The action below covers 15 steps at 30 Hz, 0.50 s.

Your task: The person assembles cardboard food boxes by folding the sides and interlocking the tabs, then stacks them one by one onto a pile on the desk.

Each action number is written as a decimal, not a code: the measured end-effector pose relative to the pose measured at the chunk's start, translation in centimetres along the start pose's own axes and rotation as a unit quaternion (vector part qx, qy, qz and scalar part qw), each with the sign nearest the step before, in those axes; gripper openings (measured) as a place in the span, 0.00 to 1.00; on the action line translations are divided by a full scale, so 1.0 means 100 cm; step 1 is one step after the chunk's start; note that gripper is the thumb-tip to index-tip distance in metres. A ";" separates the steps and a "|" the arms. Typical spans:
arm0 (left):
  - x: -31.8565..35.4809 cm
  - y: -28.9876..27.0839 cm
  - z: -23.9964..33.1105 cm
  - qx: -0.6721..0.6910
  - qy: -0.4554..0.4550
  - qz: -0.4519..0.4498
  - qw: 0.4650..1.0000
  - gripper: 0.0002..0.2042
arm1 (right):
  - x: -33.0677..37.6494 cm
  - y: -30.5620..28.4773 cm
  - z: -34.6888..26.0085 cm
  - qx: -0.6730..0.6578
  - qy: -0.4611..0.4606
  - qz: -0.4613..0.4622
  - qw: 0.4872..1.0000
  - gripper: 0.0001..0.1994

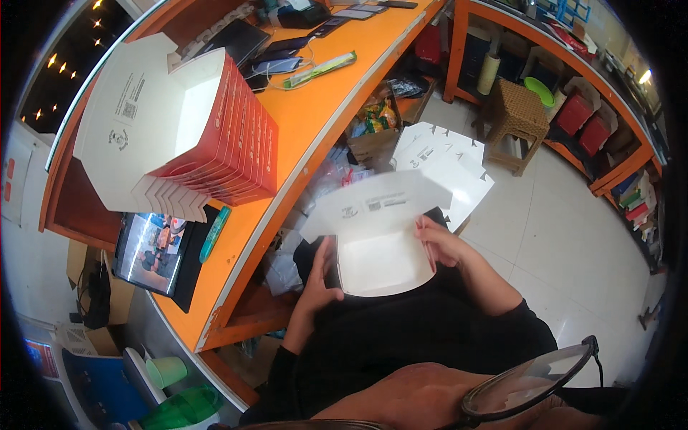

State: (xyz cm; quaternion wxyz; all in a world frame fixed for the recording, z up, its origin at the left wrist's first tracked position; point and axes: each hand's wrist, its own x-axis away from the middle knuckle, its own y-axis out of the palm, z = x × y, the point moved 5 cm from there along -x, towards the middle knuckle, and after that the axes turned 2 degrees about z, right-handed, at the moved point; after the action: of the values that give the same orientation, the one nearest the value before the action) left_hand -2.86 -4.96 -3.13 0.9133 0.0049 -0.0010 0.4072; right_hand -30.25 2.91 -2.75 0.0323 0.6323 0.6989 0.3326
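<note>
Both forearms, in dark sleeves, rise from the lower edge and bend inward over the lap. The left hand (319,276) stands upright, fingers extended together, thumb apart. The right hand (438,242) curls, fingers pinched leftward.

A white cardboard box (383,261) sits open on the person's lap, its lid flap tilted up and away, its inside plain white, its side walls partly folded up.

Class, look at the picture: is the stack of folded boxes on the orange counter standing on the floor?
No: the stack of folded boxes rests on the orange counter.
</note>
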 end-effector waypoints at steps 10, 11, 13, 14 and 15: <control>-0.016 0.025 0.039 -0.099 0.165 -0.025 0.981 0.68 | -0.010 0.015 -0.007 -0.005 -0.036 0.009 0.999 0.39; -0.015 0.023 0.038 -0.145 0.184 -0.024 0.972 0.67 | -0.009 0.017 -0.008 -0.004 -0.034 0.009 0.999 0.39; -0.014 0.018 0.036 -0.147 0.181 -0.003 0.973 0.66 | -0.002 0.021 -0.016 -0.066 -0.034 0.039 0.996 0.46; -0.014 0.018 0.036 -0.148 0.178 0.007 0.973 0.66 | 0.001 0.022 -0.019 -0.066 -0.032 0.039 0.997 0.46; -0.014 0.018 0.038 -0.149 0.176 0.017 0.973 0.66 | 0.006 0.031 -0.029 -0.088 -0.102 -0.050 0.990 0.52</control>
State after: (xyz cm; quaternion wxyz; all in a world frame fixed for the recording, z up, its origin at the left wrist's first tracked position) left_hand -5.09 -4.82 0.69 0.8824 -0.2031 0.0989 0.4128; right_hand -29.06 2.15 1.24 0.1757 0.6218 0.6911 0.3240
